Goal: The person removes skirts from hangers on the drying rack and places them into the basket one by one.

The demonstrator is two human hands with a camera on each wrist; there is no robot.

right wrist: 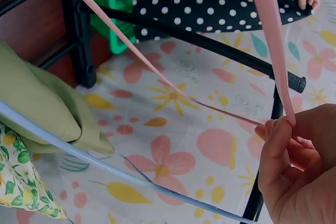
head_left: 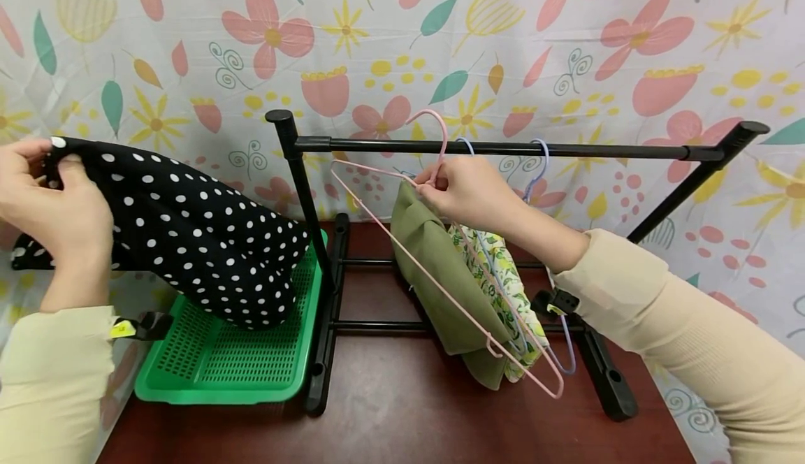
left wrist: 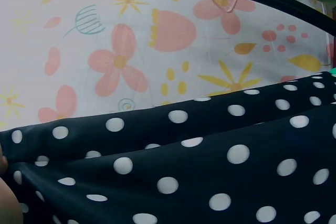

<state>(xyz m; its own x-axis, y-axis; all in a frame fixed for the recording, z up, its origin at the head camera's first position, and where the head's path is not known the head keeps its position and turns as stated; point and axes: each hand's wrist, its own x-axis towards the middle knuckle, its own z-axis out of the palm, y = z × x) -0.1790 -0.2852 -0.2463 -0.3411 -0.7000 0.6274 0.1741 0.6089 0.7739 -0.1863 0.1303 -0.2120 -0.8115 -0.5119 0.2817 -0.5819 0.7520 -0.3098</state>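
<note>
My left hand pinches one end of a black cloth with white polka dots, which stretches rightward and droops over a green basket. The same dotted cloth fills the lower left wrist view. With my right hand I pinch a pink hanger just below its hook, at the rack's top bar. No cloth lies over the pink hanger's bars. Behind it hang an olive-green cloth and a lemon-print cloth on blue hangers.
The black rack stands on a dark red-brown table, with the basket at its left side. A floral curtain forms the backdrop. Dark wrist straps sit on both sleeves.
</note>
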